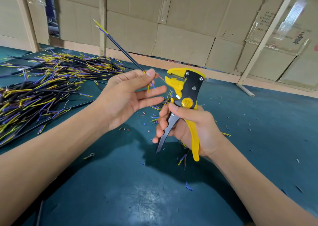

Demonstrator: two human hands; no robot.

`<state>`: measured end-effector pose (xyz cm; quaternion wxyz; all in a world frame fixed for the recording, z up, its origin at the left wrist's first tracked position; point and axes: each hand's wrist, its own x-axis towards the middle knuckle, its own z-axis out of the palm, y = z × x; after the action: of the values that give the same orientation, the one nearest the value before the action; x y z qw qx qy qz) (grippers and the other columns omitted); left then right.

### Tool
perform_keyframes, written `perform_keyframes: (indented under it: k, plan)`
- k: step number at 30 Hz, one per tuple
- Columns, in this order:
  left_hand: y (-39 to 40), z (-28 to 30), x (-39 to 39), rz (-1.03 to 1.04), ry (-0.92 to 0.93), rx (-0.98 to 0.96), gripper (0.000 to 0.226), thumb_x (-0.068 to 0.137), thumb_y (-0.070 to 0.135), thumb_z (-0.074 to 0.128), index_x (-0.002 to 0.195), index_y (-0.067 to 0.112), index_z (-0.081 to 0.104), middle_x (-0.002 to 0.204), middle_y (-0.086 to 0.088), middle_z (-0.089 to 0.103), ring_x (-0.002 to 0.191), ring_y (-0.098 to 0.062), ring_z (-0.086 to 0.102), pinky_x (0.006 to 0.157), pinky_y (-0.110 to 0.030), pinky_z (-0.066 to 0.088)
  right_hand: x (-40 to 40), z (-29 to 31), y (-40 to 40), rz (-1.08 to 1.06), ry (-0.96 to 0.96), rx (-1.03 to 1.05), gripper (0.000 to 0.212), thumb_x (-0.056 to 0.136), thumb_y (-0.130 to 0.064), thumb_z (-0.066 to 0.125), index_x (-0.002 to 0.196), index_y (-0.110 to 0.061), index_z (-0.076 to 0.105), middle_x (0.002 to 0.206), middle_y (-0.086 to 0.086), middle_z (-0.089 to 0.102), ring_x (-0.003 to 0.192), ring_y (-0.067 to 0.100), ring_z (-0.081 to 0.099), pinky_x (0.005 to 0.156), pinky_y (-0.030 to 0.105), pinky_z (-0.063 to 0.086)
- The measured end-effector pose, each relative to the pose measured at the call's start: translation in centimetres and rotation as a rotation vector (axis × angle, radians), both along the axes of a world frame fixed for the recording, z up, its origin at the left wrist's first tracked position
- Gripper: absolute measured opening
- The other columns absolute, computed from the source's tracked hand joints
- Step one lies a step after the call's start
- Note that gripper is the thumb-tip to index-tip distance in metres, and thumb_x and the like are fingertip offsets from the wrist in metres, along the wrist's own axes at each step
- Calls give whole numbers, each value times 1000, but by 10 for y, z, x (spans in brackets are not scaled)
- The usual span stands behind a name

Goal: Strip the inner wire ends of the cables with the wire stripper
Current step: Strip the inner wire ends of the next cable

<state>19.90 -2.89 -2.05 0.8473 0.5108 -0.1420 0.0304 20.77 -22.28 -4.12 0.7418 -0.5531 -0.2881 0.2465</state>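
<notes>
Above the green tabletop [120,182], the left hand [127,96] pinches a black cable [123,50], its thin inner wires [152,84] beside the wire stripper [185,91] gripped by the right hand [189,127]; next, probably feeding 1 wire between its parted jaws.

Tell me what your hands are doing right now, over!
Left hand pinches black cable, pink wire aimed at stripper's open jaws. Right hand grips wire stripper. Nothing in the way.
</notes>
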Motion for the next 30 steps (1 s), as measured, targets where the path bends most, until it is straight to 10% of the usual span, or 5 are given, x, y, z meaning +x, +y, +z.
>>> perform_keyframes:
  k: [30]
  plan:
    - [-21,3,-11,158,-21,-93,13,85,12,71,88,-1,73,90,-14,71,83,-28,75,71,-33,61,4,0,-4,0,-36,9,19,93,-10,55,87,5,64,69,19,54,63,35,58,68,54,55]
